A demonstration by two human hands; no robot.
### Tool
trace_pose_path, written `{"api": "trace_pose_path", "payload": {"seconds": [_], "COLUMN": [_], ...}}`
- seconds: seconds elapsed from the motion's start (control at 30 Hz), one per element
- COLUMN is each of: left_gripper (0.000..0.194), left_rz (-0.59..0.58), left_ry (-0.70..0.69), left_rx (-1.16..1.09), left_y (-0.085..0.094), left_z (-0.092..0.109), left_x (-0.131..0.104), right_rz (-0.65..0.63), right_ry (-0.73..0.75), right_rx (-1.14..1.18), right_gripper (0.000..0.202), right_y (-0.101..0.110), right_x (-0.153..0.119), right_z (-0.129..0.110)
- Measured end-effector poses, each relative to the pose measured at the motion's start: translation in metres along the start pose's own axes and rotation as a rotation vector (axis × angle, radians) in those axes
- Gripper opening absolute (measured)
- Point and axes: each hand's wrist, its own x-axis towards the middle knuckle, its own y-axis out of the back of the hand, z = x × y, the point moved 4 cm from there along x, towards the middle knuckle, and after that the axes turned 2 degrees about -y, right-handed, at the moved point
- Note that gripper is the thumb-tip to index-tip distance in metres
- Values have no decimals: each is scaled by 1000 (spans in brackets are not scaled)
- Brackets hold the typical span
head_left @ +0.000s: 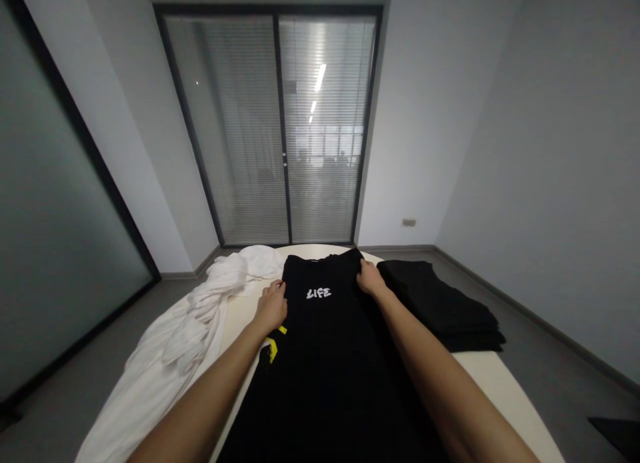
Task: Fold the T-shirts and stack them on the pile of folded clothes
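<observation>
A black T-shirt (330,356) lies lengthwise over the middle of the table, running from the far side toward me. Small white lettering (319,293) shows near its far end, and yellow print (273,350) appears at its left edge. My left hand (273,308) is closed on the shirt's left edge, beside the lettering. On the opposite side, my right hand (369,277) pinches the right edge near the far corner. Some of the fingertips are hidden by the fabric and the hands.
Crumpled white cloth (185,336) covers the left side of the pale round table (500,383). A stack of folded black garments (440,303) sits to the right. Beyond the table stand glazed doors with blinds (320,183), and a wall socket (409,222) is low on the wall.
</observation>
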Motion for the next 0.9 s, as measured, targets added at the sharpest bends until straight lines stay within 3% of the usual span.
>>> {"api": "trace_pose_path", "payload": {"seconds": [0.1, 0.3, 0.5, 0.67, 0.73, 0.9], "left_gripper": [51, 47, 33, 31, 23, 14], "left_rz": [2, 23, -204, -353, -370, -308], "left_ry": [-11, 49, 119, -1, -68, -158], "left_rx": [19, 35, 2, 15, 15, -32], "left_y": [2, 22, 43, 60, 64, 57], "left_z": [2, 6, 1, 4, 6, 2], "left_x": [9, -2, -48, -95, -109, -120], "right_rz": [-24, 3, -36, -116, -131, -264], "right_ry": [55, 130, 191, 297, 336, 336], "right_rx": [-20, -41, -11, 15, 17, 46], "right_gripper": [60, 34, 33, 28, 33, 70], "right_y": [-9, -1, 4, -1, -3, -19], "right_x": [-5, -39, -81, -125, -144, -185], "right_z": [-6, -36, -82, -114, -122, -125]}}
